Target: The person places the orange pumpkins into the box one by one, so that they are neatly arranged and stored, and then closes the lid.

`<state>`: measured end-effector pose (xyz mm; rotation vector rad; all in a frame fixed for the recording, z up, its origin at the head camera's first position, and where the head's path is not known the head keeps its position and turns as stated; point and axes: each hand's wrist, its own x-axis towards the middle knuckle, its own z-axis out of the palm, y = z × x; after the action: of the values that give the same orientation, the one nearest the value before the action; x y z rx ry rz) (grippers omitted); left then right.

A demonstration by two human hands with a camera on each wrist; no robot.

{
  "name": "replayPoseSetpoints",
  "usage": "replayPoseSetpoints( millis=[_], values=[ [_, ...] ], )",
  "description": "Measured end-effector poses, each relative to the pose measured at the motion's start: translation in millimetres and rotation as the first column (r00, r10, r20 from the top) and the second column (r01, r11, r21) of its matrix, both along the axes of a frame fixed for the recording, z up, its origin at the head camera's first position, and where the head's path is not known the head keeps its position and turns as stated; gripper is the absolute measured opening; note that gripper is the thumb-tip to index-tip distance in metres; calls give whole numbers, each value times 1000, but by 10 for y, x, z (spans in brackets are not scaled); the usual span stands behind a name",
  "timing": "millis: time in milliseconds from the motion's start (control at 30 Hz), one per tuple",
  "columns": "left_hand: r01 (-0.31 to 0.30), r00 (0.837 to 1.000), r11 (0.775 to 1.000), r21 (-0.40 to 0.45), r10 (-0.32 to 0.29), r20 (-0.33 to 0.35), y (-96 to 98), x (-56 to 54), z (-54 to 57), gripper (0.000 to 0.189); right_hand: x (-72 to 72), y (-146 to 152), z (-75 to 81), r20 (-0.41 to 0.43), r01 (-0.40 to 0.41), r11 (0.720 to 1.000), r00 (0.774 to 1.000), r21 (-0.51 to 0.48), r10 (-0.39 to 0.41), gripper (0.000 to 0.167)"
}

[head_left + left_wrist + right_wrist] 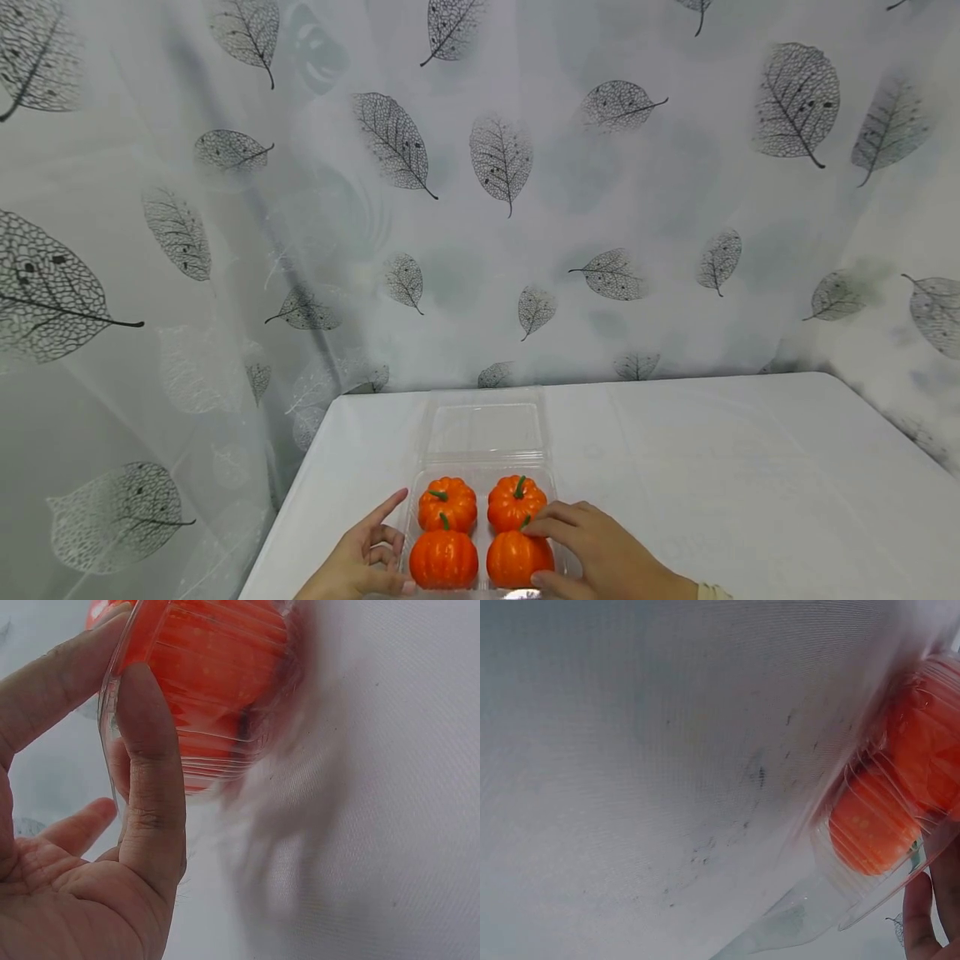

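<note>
A clear plastic clamshell box (486,471) sits on the white table, its lid (486,429) laid back away from me. Orange toy pumpkins with green stems fill it: back left (447,504), back right (517,502), front left (443,560) and front right (519,560). My left hand (362,557) is at the box's left side; in the left wrist view its digits pinch the clear rim (109,712). With fingertips on top and thumb at the near side, my right hand (600,552) holds the front right pumpkin. The right wrist view shows only part of that hand, at its lower right edge.
The white table (712,467) extends well to the right of the box and a little to the left. Behind it and along the left and right hangs a pale curtain (465,225) printed with dark leaves. The lid reaches nearly to the table's back edge.
</note>
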<state>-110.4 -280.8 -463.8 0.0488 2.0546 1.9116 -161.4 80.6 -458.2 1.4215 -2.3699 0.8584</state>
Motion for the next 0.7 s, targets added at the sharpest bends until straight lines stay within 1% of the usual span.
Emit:
replayPoseSetpoints(
  millis=[133,300,433,500,700],
  values=[
    [16,1000,1000,1,-16,-8,-5,1,-5,112,-11,0,-24,-8,12,1000,1000,-3,-12,33],
    [15,1000,1000,0,-15,-2,3,-7,-13,112,-17,6,-52,10,25,1000,1000,4,-25,34],
    [12,1000,1000,4,-12,4,20,-9,-11,111,-21,24,-70,-10,29,1000,1000,-3,-29,35],
    [19,1000,1000,7,-19,-3,26,-6,-11,111,-19,35,-73,-12,32,999,999,0,-32,35],
    [36,999,999,8,-35,-19,39,-4,-10,110,3,69,-40,46,50,998,998,47,-53,35]
  ],
)
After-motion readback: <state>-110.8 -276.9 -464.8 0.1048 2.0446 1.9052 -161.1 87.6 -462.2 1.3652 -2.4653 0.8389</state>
